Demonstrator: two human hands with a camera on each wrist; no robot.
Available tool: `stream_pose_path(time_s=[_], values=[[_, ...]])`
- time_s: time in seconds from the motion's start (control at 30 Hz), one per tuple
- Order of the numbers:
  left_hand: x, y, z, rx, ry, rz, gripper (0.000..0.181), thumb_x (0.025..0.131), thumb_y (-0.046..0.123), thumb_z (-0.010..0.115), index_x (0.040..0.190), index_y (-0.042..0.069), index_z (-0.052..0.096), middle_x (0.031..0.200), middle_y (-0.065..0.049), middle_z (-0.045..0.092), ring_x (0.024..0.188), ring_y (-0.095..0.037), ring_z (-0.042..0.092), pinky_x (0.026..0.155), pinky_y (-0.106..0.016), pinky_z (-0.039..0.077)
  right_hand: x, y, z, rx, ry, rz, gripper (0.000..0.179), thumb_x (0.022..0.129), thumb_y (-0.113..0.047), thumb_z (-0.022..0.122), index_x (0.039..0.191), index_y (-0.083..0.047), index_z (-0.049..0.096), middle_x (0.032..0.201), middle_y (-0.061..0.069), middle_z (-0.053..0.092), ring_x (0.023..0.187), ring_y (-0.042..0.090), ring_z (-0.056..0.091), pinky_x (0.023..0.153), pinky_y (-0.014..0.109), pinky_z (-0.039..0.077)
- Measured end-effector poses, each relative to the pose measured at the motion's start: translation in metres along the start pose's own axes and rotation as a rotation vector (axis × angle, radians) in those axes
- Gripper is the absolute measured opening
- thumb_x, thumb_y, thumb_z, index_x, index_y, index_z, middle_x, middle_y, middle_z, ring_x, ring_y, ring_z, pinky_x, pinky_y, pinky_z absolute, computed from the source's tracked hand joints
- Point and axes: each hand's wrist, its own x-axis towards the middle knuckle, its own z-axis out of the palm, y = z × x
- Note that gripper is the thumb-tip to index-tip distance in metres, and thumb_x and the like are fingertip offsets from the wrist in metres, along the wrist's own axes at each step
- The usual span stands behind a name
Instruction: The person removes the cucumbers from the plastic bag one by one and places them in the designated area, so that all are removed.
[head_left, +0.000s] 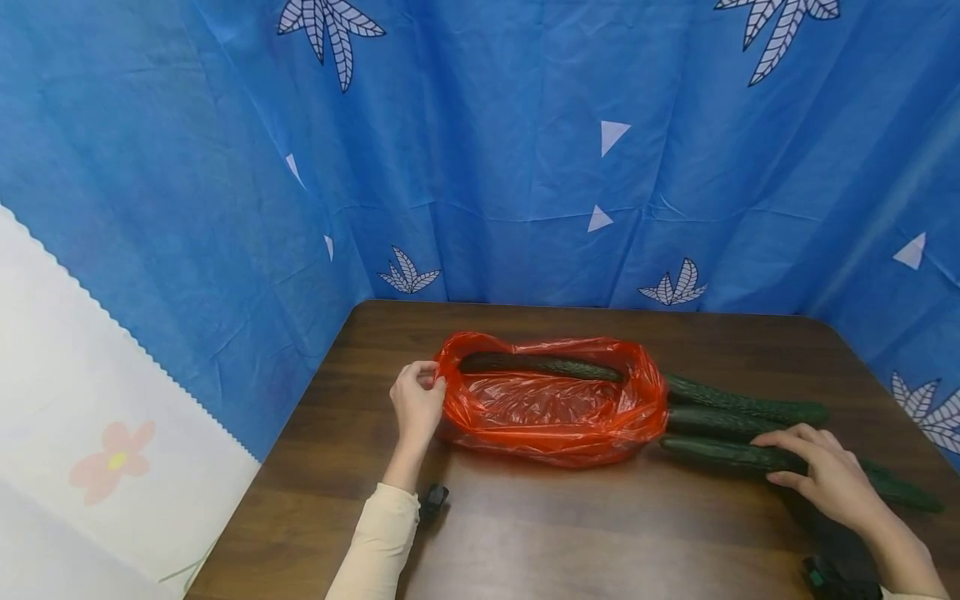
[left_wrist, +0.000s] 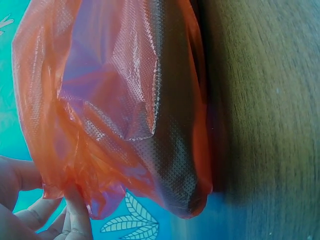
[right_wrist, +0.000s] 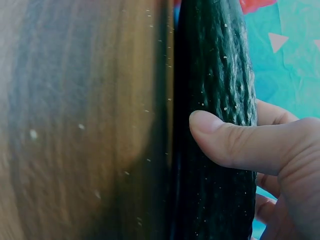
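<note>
A red plastic bag (head_left: 540, 446) lies on the table with its mouth spread wide. My left hand (head_left: 418, 402) pinches the bag's left rim between thumb and fingers; the gathered film (left_wrist: 75, 170) shows in the left wrist view. Inside, along the far wall, lies a dark green cucumber (head_left: 540, 364). Several more cucumbers lie side by side to the right of the bag, including a far one (head_left: 750, 398) and a middle one (head_left: 712, 421). My right hand (head_left: 828, 475) grips the nearest cucumber (right_wrist: 215, 75), thumb on one side and fingers round the other.
The brown wooden table (head_left: 585, 533) has its back edge against a blue curtain (head_left: 525, 150) with leaf and triangle prints. At the left hangs a white cloth (head_left: 67, 375) with a flower print.
</note>
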Motion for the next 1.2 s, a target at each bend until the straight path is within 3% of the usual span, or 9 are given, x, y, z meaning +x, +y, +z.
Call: stream_pose_path(time_s=[0.2, 0.53, 0.8, 1.1, 1.2], values=[[0.000, -0.001, 0.000, -0.002, -0.004, 0.000, 0.018, 0.085, 0.001, 0.069, 0.104, 0.003, 0.071, 0.102, -0.016, 0.066, 0.088, -0.029, 0.062, 0.077, -0.045, 0.058, 0.003, -0.001, 0.007, 0.005, -0.035, 0.027, 0.051, 0.060, -0.008, 0.086, 0.107, -0.016, 0.067, 0.096, 0.005, 0.059, 0.085, 0.028, 0.051, 0.059, 0.034, 0.032], [0.001, -0.001, 0.002, 0.003, -0.006, 0.008, 0.018, 0.085, 0.002, 0.069, 0.104, 0.003, 0.071, 0.103, -0.016, 0.066, 0.089, -0.030, 0.063, 0.080, -0.047, 0.057, 0.003, -0.008, 0.011, -0.013, -0.003, 0.039, 0.051, 0.060, -0.007, 0.086, 0.106, -0.017, 0.068, 0.094, 0.006, 0.059, 0.085, 0.032, 0.052, 0.060, 0.046, 0.038], [0.000, -0.002, 0.002, 0.010, -0.014, -0.009, 0.019, 0.087, 0.003, 0.068, 0.105, 0.003, 0.070, 0.105, -0.016, 0.066, 0.090, -0.030, 0.062, 0.081, -0.047, 0.057, 0.004, -0.011, 0.014, -0.045, -0.004, 0.046, 0.052, 0.061, -0.008, 0.086, 0.109, -0.017, 0.068, 0.097, 0.009, 0.058, 0.085, 0.031, 0.052, 0.060, 0.047, 0.038], [0.000, -0.001, 0.002, 0.011, -0.017, -0.006, 0.019, 0.087, 0.002, 0.068, 0.105, 0.003, 0.070, 0.106, -0.016, 0.066, 0.090, -0.030, 0.062, 0.082, -0.046, 0.058, 0.006, -0.014, 0.006, -0.037, -0.074, 0.137, 0.050, 0.066, -0.011, 0.085, 0.113, -0.012, 0.066, 0.105, 0.021, 0.059, 0.088, 0.041, 0.054, 0.057, 0.050, 0.039], [-0.001, 0.000, 0.002, 0.010, -0.017, -0.009, 0.019, 0.087, 0.002, 0.068, 0.105, 0.004, 0.070, 0.106, -0.016, 0.066, 0.090, -0.029, 0.062, 0.081, -0.046, 0.058, 0.009, -0.018, 0.001, -0.040, -0.059, 0.146, 0.049, 0.066, -0.011, 0.085, 0.112, -0.009, 0.067, 0.106, 0.025, 0.058, 0.087, 0.044, 0.054, 0.054, 0.049, 0.039]])
